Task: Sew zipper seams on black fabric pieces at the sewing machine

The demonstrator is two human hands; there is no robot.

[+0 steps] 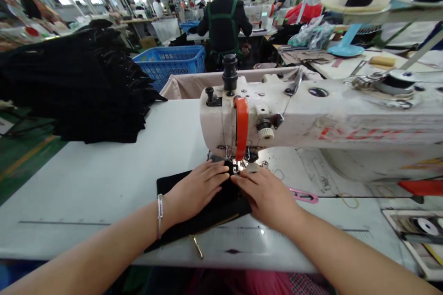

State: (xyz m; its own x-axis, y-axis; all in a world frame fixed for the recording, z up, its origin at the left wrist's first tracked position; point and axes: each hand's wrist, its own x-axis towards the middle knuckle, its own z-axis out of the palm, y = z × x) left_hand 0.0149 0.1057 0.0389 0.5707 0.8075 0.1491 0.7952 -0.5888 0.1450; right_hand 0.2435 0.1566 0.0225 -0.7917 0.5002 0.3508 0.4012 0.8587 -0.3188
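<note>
A black fabric piece [207, 216] lies under the needle area of a white sewing machine [221, 120]. Along its near edge runs a gold-coloured zipper, and a gold zipper pull [197, 245] hangs over the table. My left hand [194, 189] rests flat on the fabric with its fingers stretched toward the presser foot [236, 167]. On the right side of the foot, my right hand [265, 196] presses the fabric's edge with bent fingers. Its fingertips are partly hidden, so whether it pinches the cloth is unclear.
A tall stack of black pieces [79, 83] stands at the table's left. Beyond the machine are a blue basket [173, 62] and a seated person [224, 18]. A pink thread snipper [303, 195] lies right of my hand. Bobbins [427, 226] sit in a tray at far right.
</note>
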